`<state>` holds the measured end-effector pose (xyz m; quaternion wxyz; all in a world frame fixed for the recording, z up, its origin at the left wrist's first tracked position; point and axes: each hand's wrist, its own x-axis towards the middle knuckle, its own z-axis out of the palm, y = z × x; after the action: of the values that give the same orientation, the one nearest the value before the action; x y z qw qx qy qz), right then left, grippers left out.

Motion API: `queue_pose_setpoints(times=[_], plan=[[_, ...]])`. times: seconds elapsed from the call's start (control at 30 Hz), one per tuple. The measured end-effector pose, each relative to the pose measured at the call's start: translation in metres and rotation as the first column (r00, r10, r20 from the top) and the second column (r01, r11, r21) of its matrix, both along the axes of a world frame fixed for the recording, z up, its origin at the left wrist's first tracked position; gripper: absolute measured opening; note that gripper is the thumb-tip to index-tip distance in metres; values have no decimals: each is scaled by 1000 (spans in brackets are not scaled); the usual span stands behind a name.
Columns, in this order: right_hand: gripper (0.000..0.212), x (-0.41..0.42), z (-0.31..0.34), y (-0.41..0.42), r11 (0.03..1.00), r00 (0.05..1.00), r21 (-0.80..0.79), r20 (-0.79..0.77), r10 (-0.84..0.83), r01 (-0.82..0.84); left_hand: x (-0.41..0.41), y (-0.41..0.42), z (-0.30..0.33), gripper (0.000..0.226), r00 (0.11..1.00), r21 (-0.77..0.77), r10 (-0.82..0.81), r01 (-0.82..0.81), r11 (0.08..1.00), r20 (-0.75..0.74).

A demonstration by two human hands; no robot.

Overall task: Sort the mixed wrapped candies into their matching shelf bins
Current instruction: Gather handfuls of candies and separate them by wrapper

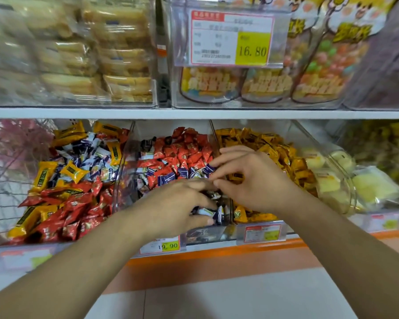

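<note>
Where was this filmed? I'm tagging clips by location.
Most likely a shop's snack aisle. Price tags hang on the shelf fronts, clear bins hold loose wrapped candies, and bagged snacks fill the shelf above. Both hands, left and right, are working in the middle bin.

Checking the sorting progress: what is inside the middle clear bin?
The middle clear bin holds mostly red wrapped candies with blue-and-white ones mixed in. The left hand and right hand cover its front, hiding what lies beneath.

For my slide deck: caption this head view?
Left hand grips blue-white candies in the middle bin; right hand picks alongside.
</note>
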<state>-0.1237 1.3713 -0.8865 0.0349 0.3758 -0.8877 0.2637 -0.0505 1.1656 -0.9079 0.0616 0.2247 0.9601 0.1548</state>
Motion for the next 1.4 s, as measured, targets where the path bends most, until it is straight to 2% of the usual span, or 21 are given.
queue_pose_setpoints(times=[0.1, 0.3, 0.43, 0.5, 0.6, 0.67, 0.73, 0.93, 1.13, 1.4], plan=[[11, -2, -1, -1, 1000, 1000, -6, -24, -7, 7, -6, -12, -1, 34, 997, -90, 20, -26, 996, -69], [11, -2, 3, -3, 1000, 1000, 2, 8, -22, 22, 0, -40, 3, 28, 982, -237, 168, -184, 954, -84], [11, -1, 6, -4, 999, 1000, 23, 3, -25, 25, 4, -35, 7, 37, 965, -275, 197, -239, 931, -170], [13, 1, 7, -5, 999, 999, 36, 5, -34, 34, 6, -30, 9, 36, 960, -233, 187, -235, 944, -210], [12, 2, 8, -6, 998, 999, 51, -4, -44, 45, 4, -14, 10, 21, 963, -55, 124, -141, 989, -238], [12, 3, 8, -6, 997, 999, 55, -3, -50, 50, 2, 1, 6, 19, 988, 101, 126, -116, 988, -91], [13, 4, 8, -6, 997, 999, 54, -5, -47, 47, 0, 10, -1, 21, 988, 168, 140, -148, 975, 57], [12, 2, 8, -6, 998, 999, 46, 11, -45, 45, -7, -5, -6, 16, 952, 69, 258, -272, 960, 166], [12, 0, 6, -7, 997, 998, 47, 12, -55, 54, -10, -9, -3, 37, 932, 12, 247, -259, 966, 264], [12, 0, 5, -7, 997, 998, 52, 17, -58, 57, -9, -5, -1, 34, 886, 33, 232, -267, 963, 401]])
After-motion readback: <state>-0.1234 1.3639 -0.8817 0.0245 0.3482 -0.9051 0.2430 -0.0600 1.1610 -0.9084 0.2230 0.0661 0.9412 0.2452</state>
